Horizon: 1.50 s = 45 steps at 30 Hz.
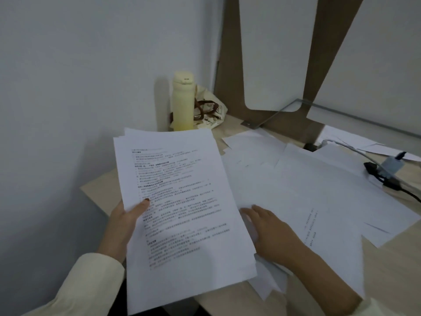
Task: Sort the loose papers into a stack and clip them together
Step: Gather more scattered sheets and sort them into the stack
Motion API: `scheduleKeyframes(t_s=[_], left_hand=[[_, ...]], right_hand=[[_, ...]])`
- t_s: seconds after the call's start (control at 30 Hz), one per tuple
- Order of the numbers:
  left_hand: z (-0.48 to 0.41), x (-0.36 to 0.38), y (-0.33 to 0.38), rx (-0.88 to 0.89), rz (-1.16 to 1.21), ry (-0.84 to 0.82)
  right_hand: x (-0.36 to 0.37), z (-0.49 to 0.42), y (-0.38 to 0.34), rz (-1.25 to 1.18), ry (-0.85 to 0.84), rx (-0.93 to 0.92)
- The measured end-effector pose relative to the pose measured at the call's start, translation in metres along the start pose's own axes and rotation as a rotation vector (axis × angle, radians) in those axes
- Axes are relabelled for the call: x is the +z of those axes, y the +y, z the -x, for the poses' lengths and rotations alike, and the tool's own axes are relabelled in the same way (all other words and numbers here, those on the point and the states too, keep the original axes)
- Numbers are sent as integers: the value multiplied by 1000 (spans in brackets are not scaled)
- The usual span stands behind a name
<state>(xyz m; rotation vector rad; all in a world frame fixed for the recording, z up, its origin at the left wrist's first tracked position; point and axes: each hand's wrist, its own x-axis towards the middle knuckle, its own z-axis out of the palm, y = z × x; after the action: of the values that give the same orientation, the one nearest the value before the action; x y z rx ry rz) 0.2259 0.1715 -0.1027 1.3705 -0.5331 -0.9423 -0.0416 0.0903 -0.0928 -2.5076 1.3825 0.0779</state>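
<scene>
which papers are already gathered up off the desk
The stack held in the left hand, text side up. The other sheets lie scattered flat on the desk, right hand resting on them.

Bottle (182, 103), bag (210, 112) in back corner; cables (387, 176) right; loose papers (319, 190) between.

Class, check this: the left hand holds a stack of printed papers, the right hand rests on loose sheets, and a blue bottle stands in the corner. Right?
Wrong colour: the head view shows the bottle is pale yellow, not blue. The left hand does hold the stack of printed papers, and the right hand rests on loose sheets.
</scene>
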Motion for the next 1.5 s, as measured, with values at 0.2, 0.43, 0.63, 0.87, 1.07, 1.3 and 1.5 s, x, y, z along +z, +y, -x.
scheduleKeyframes(t_s=[0.2,0.43,0.63,0.87,1.07,1.3,1.5], left_hand=[[-6,-13,-3,-13,20,4],[-7,-7,-4,-56,61,-49],[-8,6,1,-84,94,-111],[-8,48,2,-134,96,-247],[1,97,-2,-147,79,-381],[5,120,3,-66,81,-345],[-2,108,15,-54,119,-294]], right_hand=[[5,-4,-9,125,27,19],[-4,-7,8,-55,217,149],[-42,9,38,-444,523,359],[-93,49,53,-809,874,421],[-126,83,75,-896,1133,433],[-155,104,100,-578,1528,425],[-142,89,93,-68,1330,317]])
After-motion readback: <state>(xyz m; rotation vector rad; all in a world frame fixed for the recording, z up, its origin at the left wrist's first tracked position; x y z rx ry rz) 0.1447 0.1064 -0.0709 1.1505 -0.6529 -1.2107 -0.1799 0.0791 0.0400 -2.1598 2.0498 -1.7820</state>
